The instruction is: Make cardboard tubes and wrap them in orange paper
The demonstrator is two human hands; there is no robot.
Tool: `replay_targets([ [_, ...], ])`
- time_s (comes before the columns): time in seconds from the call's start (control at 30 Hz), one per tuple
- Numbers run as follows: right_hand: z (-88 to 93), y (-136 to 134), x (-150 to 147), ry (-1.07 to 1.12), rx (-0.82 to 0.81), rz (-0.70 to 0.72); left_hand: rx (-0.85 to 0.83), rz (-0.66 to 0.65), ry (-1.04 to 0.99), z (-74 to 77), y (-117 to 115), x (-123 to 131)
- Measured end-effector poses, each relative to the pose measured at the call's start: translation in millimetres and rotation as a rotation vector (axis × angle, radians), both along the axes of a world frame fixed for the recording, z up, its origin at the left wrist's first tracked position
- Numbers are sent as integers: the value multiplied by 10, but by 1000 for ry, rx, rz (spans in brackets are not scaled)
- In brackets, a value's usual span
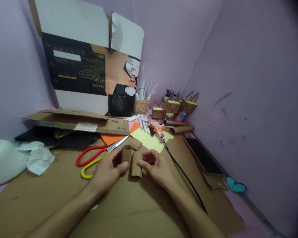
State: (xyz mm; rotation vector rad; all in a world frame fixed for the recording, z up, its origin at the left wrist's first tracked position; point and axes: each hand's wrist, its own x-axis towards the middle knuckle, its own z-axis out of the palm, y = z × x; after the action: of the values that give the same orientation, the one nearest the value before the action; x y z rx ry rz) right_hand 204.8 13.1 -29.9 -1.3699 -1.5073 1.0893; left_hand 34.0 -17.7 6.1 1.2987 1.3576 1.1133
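My left hand [114, 165] has its thumb and fingers closed around a short rolled cardboard tube [126, 154], which stands upright with its hollow top showing. Close beside it, my right hand [155, 163] pinches a bent piece of cardboard [136, 166] with ridged folds, thumb on its near face. The two pieces are a small gap apart. Just left of my left hand lie scissors [99, 155] with one red and one yellow handle, blades spread. A flat cardboard scrap [135, 143] rests behind the tube.
A patterned glue gun [157, 129] lies on yellow paper [149, 138], its black cord [186, 177] running toward me on the right. Further right is a phone [203, 156]. Markers [144, 125], a basket of white sticks [142, 106] and cardboard animal figures [172, 106] stand behind. Folded cardboard [72, 119] lies left.
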Motion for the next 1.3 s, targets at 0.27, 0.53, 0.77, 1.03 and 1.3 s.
replay_targets([
  [0.27, 34, -16, -89, 219, -66, 135, -1, -68, -65, -27, -15, -10],
  [0.53, 211, -73, -22, 384, -59, 130, 10, -54, 103, -63, -92, -3],
  [0.77, 91, -94, -65, 180, 85, 185, 47, -115, 67, -262, -65, 11],
  [1.03, -1, -20, -38, -39, 353, 283, 60, -156, 148, -192, -45, -14],
  [1.3, 9, -18, -38, -42, 387, 300, 86, -152, 225, -145, -43, -27],
])
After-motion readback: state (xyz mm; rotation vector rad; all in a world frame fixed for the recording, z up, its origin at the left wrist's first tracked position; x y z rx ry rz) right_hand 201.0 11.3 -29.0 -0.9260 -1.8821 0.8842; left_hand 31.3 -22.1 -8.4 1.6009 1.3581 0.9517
